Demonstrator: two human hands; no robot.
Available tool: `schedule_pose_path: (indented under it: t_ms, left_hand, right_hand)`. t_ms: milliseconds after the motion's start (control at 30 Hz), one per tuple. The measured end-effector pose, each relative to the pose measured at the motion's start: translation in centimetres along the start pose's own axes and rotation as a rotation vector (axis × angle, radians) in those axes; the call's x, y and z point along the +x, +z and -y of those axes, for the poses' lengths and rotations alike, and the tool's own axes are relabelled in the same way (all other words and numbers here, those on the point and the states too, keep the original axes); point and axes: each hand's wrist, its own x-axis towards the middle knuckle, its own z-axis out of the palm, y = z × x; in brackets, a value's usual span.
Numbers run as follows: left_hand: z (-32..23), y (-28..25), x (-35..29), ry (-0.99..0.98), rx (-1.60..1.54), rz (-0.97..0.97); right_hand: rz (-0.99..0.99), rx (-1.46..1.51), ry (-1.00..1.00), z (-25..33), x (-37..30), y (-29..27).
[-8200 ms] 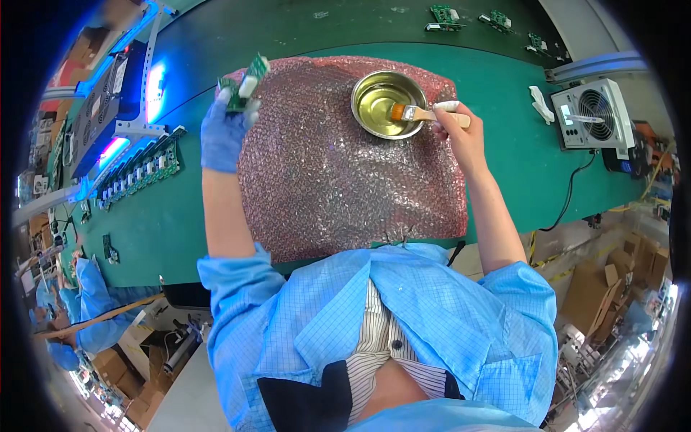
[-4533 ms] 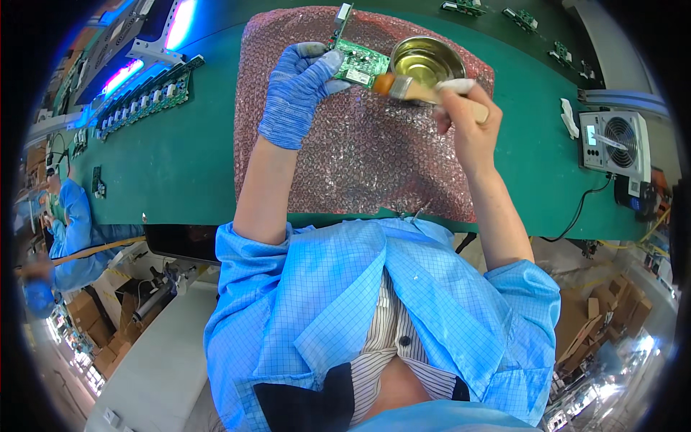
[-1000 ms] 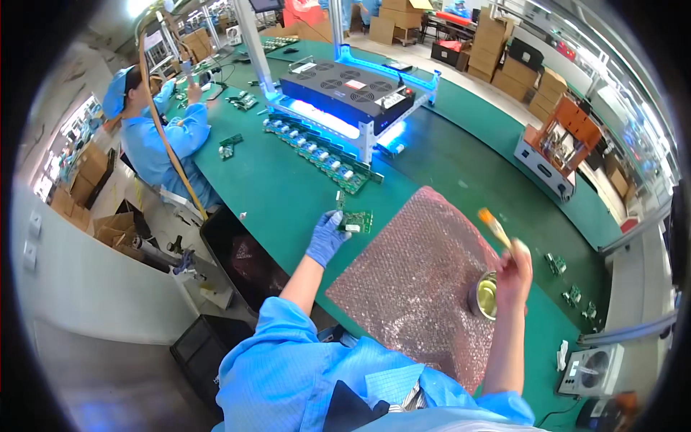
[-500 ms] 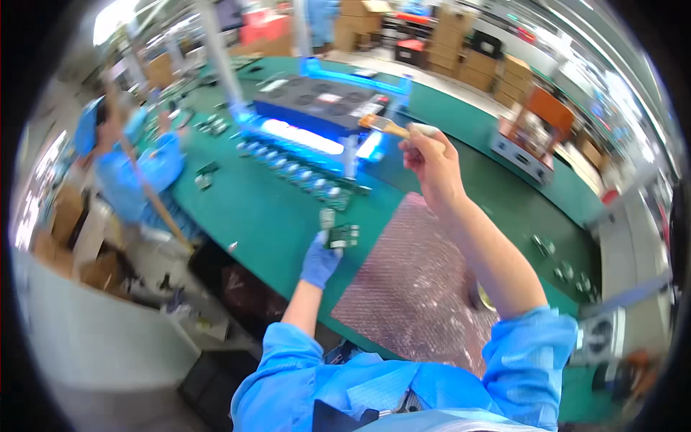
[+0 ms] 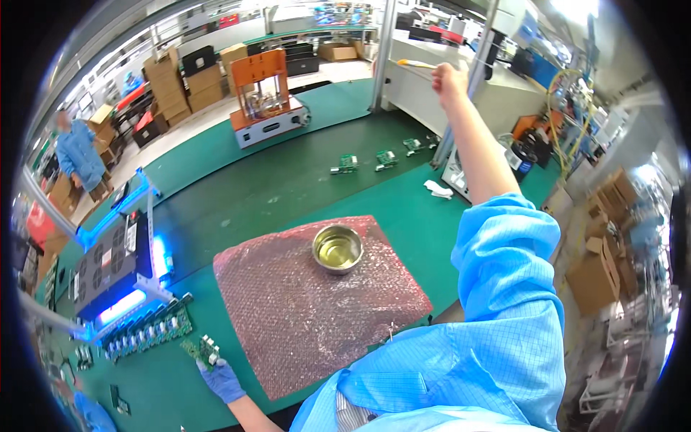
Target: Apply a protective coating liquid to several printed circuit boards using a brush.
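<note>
My left hand (image 5: 222,380) grips a circuit board (image 5: 203,351) left of the bubble wrap (image 5: 302,317), my right hand (image 5: 450,83) a brush (image 5: 416,64) beyond it.

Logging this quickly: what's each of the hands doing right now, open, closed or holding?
Left hand: closed, holding a green circuit board.
Right hand: closed, holding a brush.

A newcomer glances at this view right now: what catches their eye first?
Probably the round, shiny metal bowl of yellowish liquid, on the pinkish bubble-wrap sheet mid-picture. Next, the right hand, raised at upper right with a slim, yellow-tipped brush, and the blue-gloved left hand at lower left, holding a green circuit board. Bright blue-white light also glows beside the black rectangular box at left.
</note>
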Motion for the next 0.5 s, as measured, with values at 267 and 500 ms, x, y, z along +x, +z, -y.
schedule_pose_path:
  t_ms: [267,500]
  left_hand:
    - [1.4,2.8,-0.5,0.023,0.058,-0.077]
    - [1.0,3.4,-0.1,0.015,0.105,0.172]
  right_hand:
    - [-0.207,-0.04,-0.052,4.4,4.5,-8.7]
    - [-0.09,0.167,0.024,1.8,11.3,-15.2]
